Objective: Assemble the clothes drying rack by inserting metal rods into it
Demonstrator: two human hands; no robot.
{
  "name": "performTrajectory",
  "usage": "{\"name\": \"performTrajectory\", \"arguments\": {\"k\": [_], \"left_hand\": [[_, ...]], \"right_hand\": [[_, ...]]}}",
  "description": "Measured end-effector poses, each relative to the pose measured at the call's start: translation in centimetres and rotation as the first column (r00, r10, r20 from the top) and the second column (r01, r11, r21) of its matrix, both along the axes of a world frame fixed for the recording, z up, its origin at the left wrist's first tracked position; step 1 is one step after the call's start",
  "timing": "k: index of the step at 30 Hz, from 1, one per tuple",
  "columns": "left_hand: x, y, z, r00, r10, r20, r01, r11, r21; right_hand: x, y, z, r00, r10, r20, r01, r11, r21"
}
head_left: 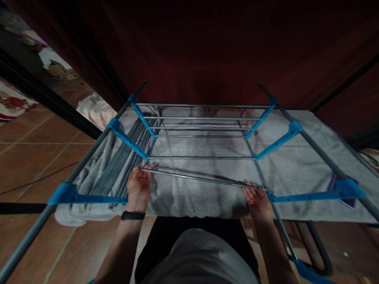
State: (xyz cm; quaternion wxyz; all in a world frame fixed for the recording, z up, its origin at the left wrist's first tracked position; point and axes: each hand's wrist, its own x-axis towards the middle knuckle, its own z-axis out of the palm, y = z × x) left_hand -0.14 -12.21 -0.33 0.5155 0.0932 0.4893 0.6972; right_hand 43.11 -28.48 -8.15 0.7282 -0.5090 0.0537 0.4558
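Note:
A thin metal rod (195,178) spans the gap between my two hands, tilted a little with its right end nearer me. My left hand (139,182) is closed around its left end, palm up, by the inner side of a blue plastic arm (100,200). At the other end my right hand (257,198) grips the rod close to the tip of the right blue arm (310,196). Both arms belong to a drying rack frame of grey tubes (319,154). Farther off, several thin rods (201,157) cross between paired blue arms.
A grey blanket (189,199) covers the surface under the rack. On its left lies a bundle of several grey tubes (118,165). Dark red curtain fabric (201,51) hangs behind. Tiled floor (35,157) shows at left, with a thin cable (38,178) across it.

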Motion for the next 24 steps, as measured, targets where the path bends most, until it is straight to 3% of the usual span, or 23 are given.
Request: {"name": "performTrajectory", "arguments": {"k": [10,16,24], "left_hand": [[3.1,-0.9,2.1,0.991,-0.110,0.073,0.116,0.989,-0.087],[6.2,-2.4,1.4,0.967,-0.251,0.040,0.252,0.968,-0.005],[9.1,-4.3,0.1,0.912,-0.409,0.036,0.410,0.912,-0.006]], "right_hand": [[-0.6,0.8,1.7,0.999,-0.040,-0.036,0.037,0.997,-0.070],[-0.9,1.1,2.3,0.999,-0.039,-0.038,0.036,0.997,-0.073],[-0.7,1.1,1.7,0.999,-0.017,-0.027,0.015,0.997,-0.080]]}}
